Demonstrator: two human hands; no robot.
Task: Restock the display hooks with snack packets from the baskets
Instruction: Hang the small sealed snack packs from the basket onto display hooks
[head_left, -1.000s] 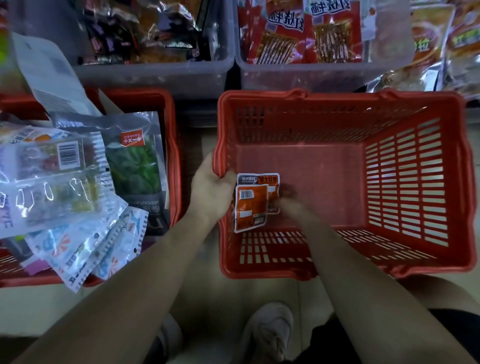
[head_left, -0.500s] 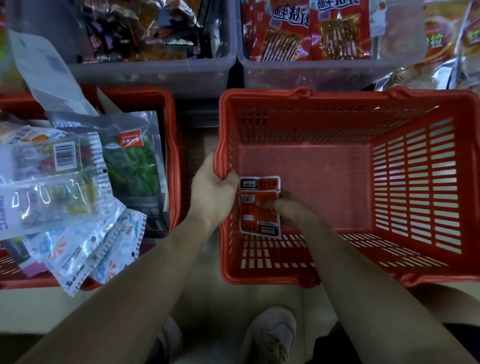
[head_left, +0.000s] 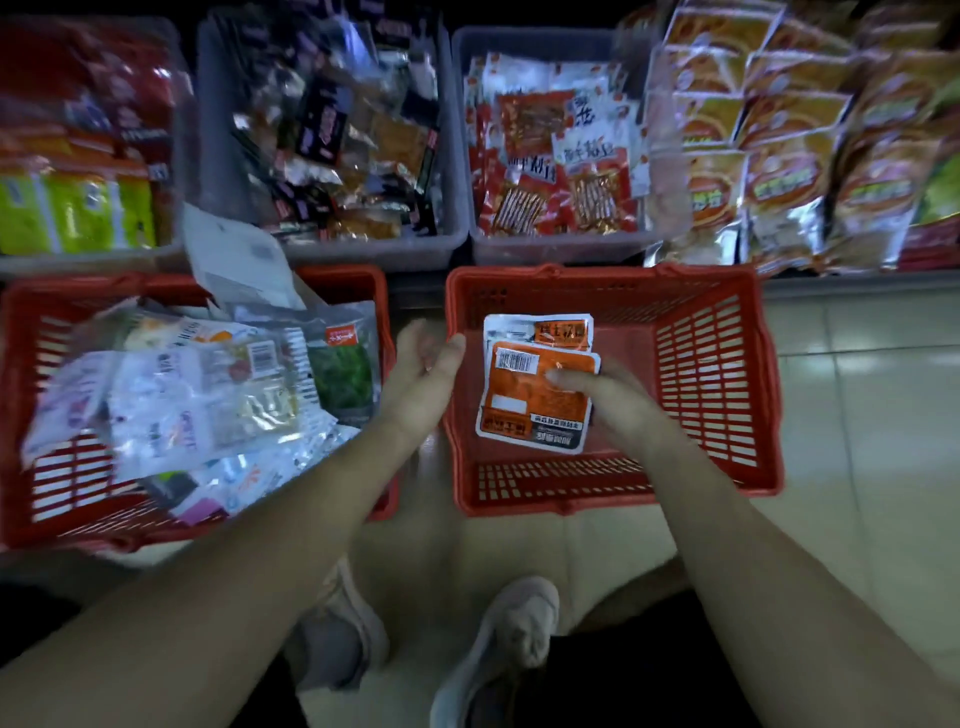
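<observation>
Looking down, two pale shoes (head_left: 498, 639) stand on the tiled floor (head_left: 862, 415) nearest the camera, with both bare forearms reaching forward above them. The right hand (head_left: 618, 405) pinches two orange snack packets (head_left: 535, 395) over the right red basket (head_left: 727, 457); its thumb (head_left: 571, 378) presses on the front packet's barcode side, the other fingers hidden behind. The front packet overlaps the rear one, whose top edge shows just above it. Nothing else can be seen in that basket; its slotted floor and walls show around the packets. The left hand (head_left: 423, 374) hangs spread and empty just beside the basket's left rim, fingers loosely curled, palm turned toward the packets; whether it touches the rim cannot be told. To the left, a second red basket (head_left: 31, 415) is heaped with clear and silvery packets (head_left: 197, 405), among them a green-contents pouch (head_left: 343, 374) leaning at its right end and a white paper sheet (head_left: 239, 260) sticking up at the back. Beyond both baskets, grey plastic bins (head_left: 332, 244) sit in a row: one holds dark mixed wrappers, the next red-and-white packets (head_left: 556, 192). Farther left are red and yellow-green packs (head_left: 78, 208), and to the far right hang rows of orange-labelled foil bags (head_left: 779, 156), blurred.
</observation>
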